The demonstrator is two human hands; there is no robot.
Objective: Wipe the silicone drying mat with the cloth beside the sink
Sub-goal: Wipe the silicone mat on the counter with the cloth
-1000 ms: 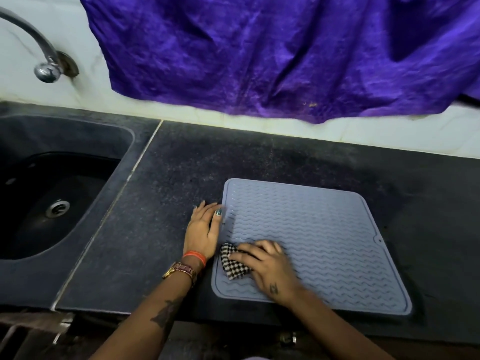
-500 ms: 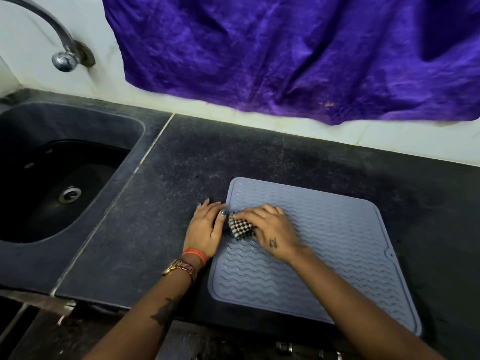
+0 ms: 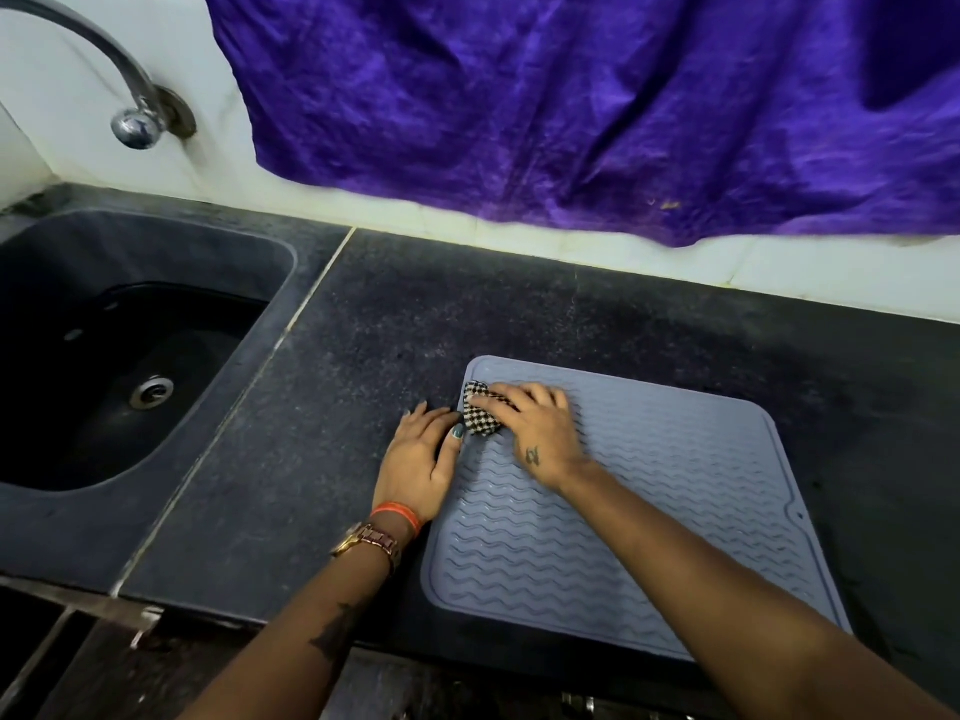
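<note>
- Dark speckled stone tabletop (image 3: pixel 415 314) w/ white tiled wall behind; purple cloth (image 3: pixel 571 106) hangs over the wall, above the work area.
- Black sink (image 3: pixel 104 356) set into the tabletop at left, metal drain in its bottom, chrome tap (image 3: pixel 130 116) on the wall above it.
- Grey silicone drying mat (image 3: pixel 649 501) w/ wavy ridges lies flat on the tabletop, right of the sink, near front edge.
- Right hand (image 3: pixel 535 428) presses a black-and-white checkered cloth (image 3: pixel 480 415) onto the mat's far-left corner, fingers curled over it, cloth bunched up.
- Left hand (image 3: pixel 421 459) lies flat, fingers spread, on the tabletop just beside the mat's left edge, thumb touching the edge; holds nothing. Orange band & watch on that wrist.
</note>
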